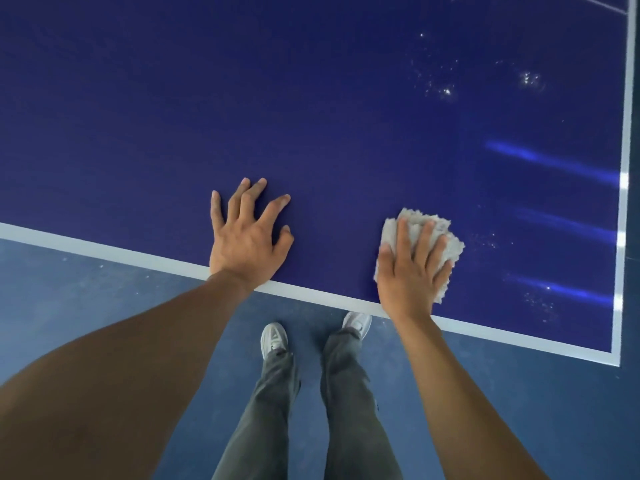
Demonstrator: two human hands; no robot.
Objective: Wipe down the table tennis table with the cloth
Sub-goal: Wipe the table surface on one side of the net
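Cloth pressed under flat right hand, left hand spread open on blue table tennis table

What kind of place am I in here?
Probably an indoor sports hall or games room. A dark blue table tennis table with white edge lines fills the view. It stands on a blue sports-style floor, and streaks of light reflect off its top.

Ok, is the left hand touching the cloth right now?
Apart. The head view shows the left hand resting on the table, with bare blue surface between it and the cloth under the right hand.
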